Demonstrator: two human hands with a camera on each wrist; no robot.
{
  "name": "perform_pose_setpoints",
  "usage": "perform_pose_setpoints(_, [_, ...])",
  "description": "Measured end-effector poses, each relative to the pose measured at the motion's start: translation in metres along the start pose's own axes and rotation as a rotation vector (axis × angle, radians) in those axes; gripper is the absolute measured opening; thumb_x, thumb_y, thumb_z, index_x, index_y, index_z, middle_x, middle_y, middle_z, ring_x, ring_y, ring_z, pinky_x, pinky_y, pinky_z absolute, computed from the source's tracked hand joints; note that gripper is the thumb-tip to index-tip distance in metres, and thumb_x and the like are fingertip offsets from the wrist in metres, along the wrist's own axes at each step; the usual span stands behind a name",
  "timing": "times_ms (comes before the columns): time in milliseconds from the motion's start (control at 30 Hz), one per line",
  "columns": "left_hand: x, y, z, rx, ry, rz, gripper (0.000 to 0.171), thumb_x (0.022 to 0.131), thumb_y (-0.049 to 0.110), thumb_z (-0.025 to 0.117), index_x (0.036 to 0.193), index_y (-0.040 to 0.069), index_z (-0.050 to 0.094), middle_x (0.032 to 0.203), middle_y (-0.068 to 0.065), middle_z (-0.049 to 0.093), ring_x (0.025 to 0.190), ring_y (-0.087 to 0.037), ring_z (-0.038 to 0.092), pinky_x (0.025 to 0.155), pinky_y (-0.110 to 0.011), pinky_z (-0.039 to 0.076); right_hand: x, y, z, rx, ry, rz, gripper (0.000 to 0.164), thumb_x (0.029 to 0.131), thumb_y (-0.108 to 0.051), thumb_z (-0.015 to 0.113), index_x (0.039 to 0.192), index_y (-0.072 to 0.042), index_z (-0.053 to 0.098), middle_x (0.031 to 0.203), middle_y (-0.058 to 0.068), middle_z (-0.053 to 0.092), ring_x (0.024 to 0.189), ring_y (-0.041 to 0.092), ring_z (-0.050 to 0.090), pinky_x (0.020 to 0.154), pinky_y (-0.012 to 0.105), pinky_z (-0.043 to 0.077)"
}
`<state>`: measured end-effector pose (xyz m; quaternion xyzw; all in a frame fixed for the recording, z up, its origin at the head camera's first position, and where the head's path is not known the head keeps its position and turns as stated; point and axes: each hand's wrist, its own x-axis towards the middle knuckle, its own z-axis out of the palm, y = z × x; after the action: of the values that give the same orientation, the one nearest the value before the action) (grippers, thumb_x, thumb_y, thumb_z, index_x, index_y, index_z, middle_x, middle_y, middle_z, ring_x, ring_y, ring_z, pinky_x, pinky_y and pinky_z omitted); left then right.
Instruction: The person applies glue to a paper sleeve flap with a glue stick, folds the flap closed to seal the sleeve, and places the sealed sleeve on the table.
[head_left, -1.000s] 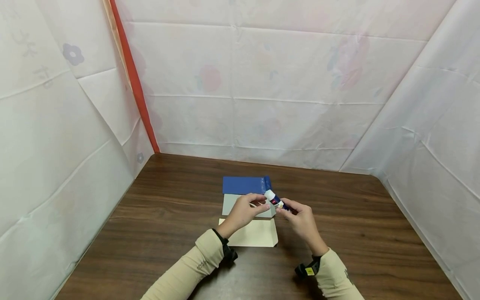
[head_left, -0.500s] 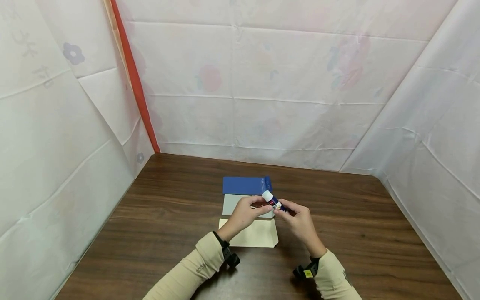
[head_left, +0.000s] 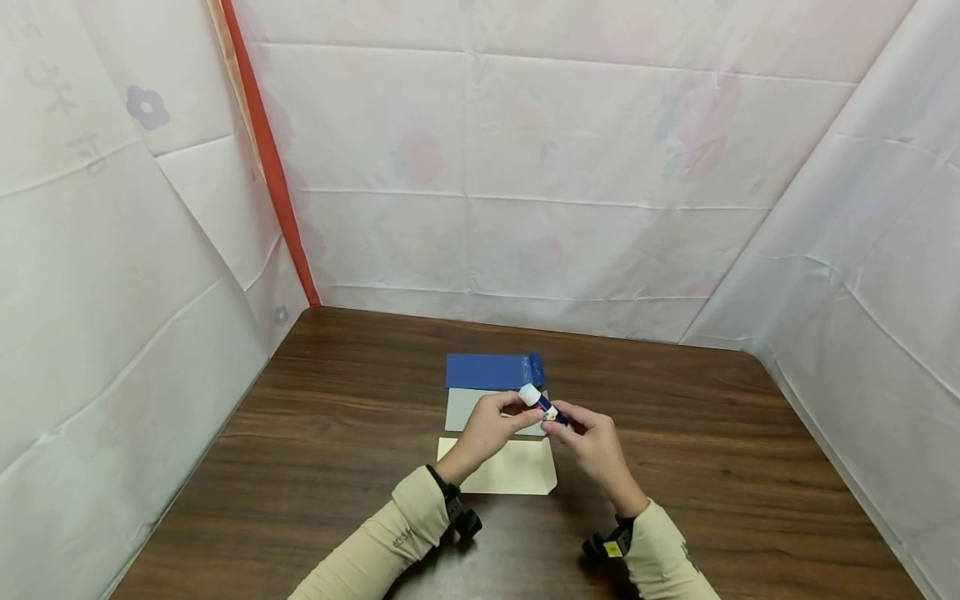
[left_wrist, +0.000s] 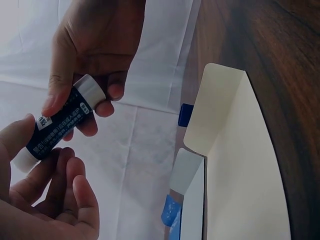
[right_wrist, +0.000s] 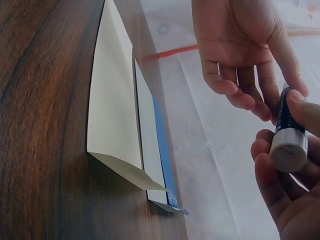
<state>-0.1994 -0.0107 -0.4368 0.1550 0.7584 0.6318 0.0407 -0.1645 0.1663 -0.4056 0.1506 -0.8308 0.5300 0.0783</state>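
Note:
My right hand (head_left: 597, 442) grips a glue stick (head_left: 550, 409) with a dark blue, printed body, held tilted above the papers. At its white cap (head_left: 529, 394) my left hand (head_left: 486, 429) pinches with thumb and index finger. In the left wrist view the other left fingers hang curled below the glue stick (left_wrist: 62, 122). The right wrist view shows its white base (right_wrist: 289, 150) between the right thumb and fingers. Beneath the hands lie a grey paper piece (head_left: 459, 410) and a cream one (head_left: 513, 468); a blue piece (head_left: 483, 371) lies behind them.
All three pieces lie in a column on the brown wooden table (head_left: 337, 417). Each has a folded flap at its right end, and whitish marks (head_left: 527, 367) show near the blue one's flap. White printed sheets (head_left: 465, 167) enclose the table at back and sides.
The left thumb and index finger have closed onto the cap end of the glue stick. Both hands have drawn together, the stick shifting slightly left and down. The papers have stayed put.

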Motion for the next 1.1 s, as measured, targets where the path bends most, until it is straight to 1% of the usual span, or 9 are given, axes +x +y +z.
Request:
perform_pose_setpoints(133, [0.000,0.000,0.002,-0.014,0.002,-0.017,0.028,0.090,0.030,0.070,0.107,0.007,0.073,0.100,-0.010,0.071,0.088,-0.012,0.061,0.073,-0.029,0.051,-0.001,-0.001,0.000,0.010,-0.003,-0.001,0.028,0.087,0.000,0.069,0.113,0.012,0.066,0.082,0.021,0.067,0.064,0.004,0.053,0.057,0.023,0.051])
perform_pose_setpoints(233, [0.000,-0.001,0.003,-0.036,-0.003,-0.028,0.030,0.090,0.029,0.070,0.111,0.007,0.072,0.103,-0.011,0.072,0.090,-0.011,0.062,0.076,-0.029,0.053,-0.002,-0.001,0.001,0.023,0.002,-0.021,0.028,0.087,0.000,0.069,0.112,0.012,0.067,0.079,0.020,0.066,0.063,0.003,0.053,0.056,0.023,0.050])
perform_pose_setpoints(400, [-0.001,-0.002,0.005,-0.072,0.006,-0.022,0.031,0.091,0.026,0.070,0.112,0.003,0.072,0.106,-0.015,0.072,0.093,-0.012,0.064,0.079,-0.028,0.054,-0.002,-0.001,0.001,0.043,-0.010,-0.020,0.027,0.088,-0.001,0.068,0.111,0.012,0.067,0.079,0.020,0.065,0.064,0.003,0.053,0.057,0.024,0.051])
perform_pose_setpoints(500, [-0.001,-0.002,0.006,-0.098,0.015,-0.018,0.030,0.091,0.024,0.070,0.111,0.002,0.072,0.107,-0.016,0.072,0.093,-0.013,0.064,0.080,-0.028,0.054,0.000,0.006,0.001,0.055,-0.030,-0.006,0.027,0.089,-0.002,0.067,0.112,0.011,0.067,0.080,0.020,0.066,0.064,0.006,0.055,0.058,0.026,0.052])
perform_pose_setpoints(567, [-0.002,-0.001,0.007,-0.113,0.023,-0.021,0.030,0.091,0.023,0.070,0.110,0.001,0.072,0.106,-0.017,0.072,0.093,-0.013,0.065,0.082,-0.029,0.054,0.002,0.016,0.003,0.068,-0.047,-0.013,0.028,0.089,-0.001,0.067,0.114,0.011,0.066,0.081,0.020,0.066,0.065,0.007,0.056,0.058,0.026,0.053])
perform_pose_setpoints(733, [-0.002,-0.001,0.007,-0.131,0.039,-0.030,0.030,0.090,0.025,0.071,0.109,0.002,0.072,0.105,-0.015,0.072,0.093,-0.011,0.065,0.083,-0.029,0.054,0.006,0.037,0.006,0.085,-0.066,-0.026,0.030,0.090,-0.002,0.066,0.118,0.007,0.066,0.081,0.015,0.066,0.065,0.007,0.057,0.059,0.021,0.051])
perform_pose_setpoints(833, [-0.001,-0.001,0.007,-0.130,0.044,-0.028,0.030,0.089,0.026,0.071,0.108,0.002,0.072,0.106,-0.015,0.072,0.095,-0.013,0.066,0.084,-0.030,0.054,0.006,0.041,0.006,0.086,-0.064,-0.027,0.030,0.090,-0.005,0.067,0.118,0.005,0.066,0.081,0.014,0.066,0.065,0.009,0.058,0.059,0.020,0.051])
perform_pose_setpoints(933, [-0.002,-0.001,0.006,-0.128,0.055,-0.042,0.030,0.089,0.027,0.071,0.108,0.004,0.072,0.106,-0.014,0.073,0.096,-0.014,0.066,0.085,-0.031,0.054,0.006,0.042,0.006,0.091,-0.066,-0.023,0.031,0.090,-0.009,0.068,0.118,0.004,0.066,0.084,0.016,0.068,0.066,0.010,0.060,0.060,0.021,0.052])
perform_pose_setpoints(1100, [-0.002,0.000,0.005,-0.135,0.088,-0.060,0.029,0.089,0.029,0.071,0.104,0.004,0.072,0.101,-0.012,0.073,0.090,-0.009,0.064,0.084,-0.031,0.053,0.006,0.042,0.005,0.114,-0.073,0.007,0.030,0.090,-0.009,0.068,0.116,0.006,0.066,0.089,0.021,0.068,0.070,0.009,0.064,0.063,0.027,0.058])
